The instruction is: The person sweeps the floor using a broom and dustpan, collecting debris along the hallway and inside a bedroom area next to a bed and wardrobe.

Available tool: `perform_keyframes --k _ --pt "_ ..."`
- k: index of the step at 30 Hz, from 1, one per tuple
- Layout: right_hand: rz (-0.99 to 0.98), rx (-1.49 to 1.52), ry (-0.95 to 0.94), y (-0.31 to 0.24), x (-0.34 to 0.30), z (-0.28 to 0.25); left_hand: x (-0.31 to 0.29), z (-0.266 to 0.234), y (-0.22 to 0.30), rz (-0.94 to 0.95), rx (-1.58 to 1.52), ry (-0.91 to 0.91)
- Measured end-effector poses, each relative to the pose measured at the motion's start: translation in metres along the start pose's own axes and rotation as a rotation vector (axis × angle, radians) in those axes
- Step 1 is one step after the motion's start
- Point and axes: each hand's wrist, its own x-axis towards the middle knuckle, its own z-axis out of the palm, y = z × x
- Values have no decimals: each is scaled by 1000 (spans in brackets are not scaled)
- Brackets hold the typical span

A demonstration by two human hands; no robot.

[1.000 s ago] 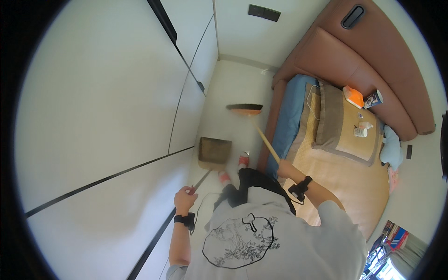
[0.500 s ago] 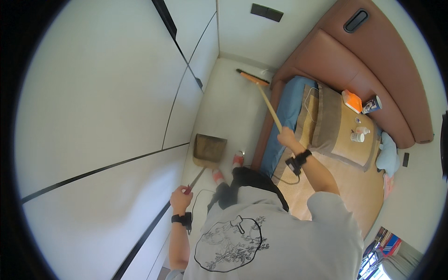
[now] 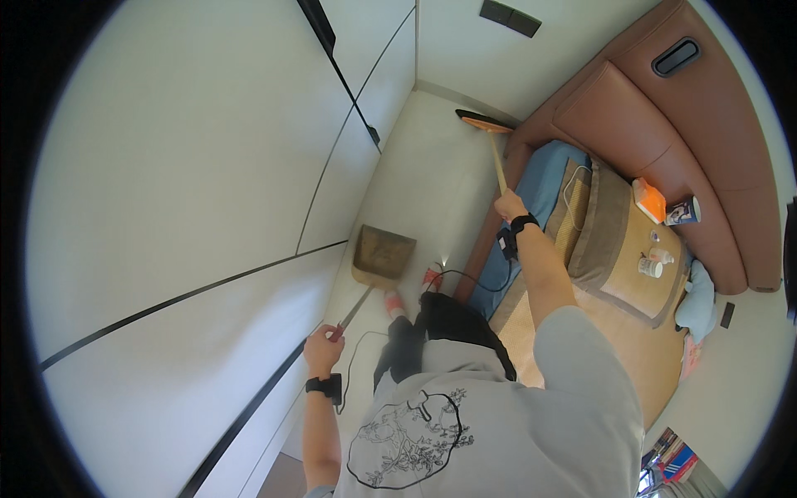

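My right hand (image 3: pixel 510 206) is closed round the pale handle of a broom (image 3: pixel 488 125). The orange broom head with dark bristles is on the floor at the far end, by the wall and the corner of the bed frame. Lower left, my left hand (image 3: pixel 323 349) grips the handle of a long-handled dustpan (image 3: pixel 384 254). Its brownish-grey pan is on the floor just ahead of my feet, beside the white cabinet. Both wrists wear black straps with small boxes and cables. Dirt on the floor or in the pan is too small to make out.
White cabinet doors (image 3: pixel 191 183) line the left side. To the right stands a bed with a brown padded headboard (image 3: pixel 656 124), a pillow (image 3: pixel 623 241), an orange packet (image 3: pixel 649 201), a dark cup (image 3: pixel 683 211) and small white containers. Pale floor (image 3: pixel 415 166) runs between them.
My right arm has reached farther forward, carrying the broom head toward the far wall and the bed's corner. My left hand keeps its grip on the dustpan; the whole view has shifted slightly.
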Motion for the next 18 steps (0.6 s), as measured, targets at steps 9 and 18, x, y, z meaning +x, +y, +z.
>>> perform_keyframes --k 9,18 --pt "-51 355 -295 25 -20 -43 3 1 -10 12 32 13" --pt "-26 394 -290 35 -69 0 5 4 -12 81 0 38"
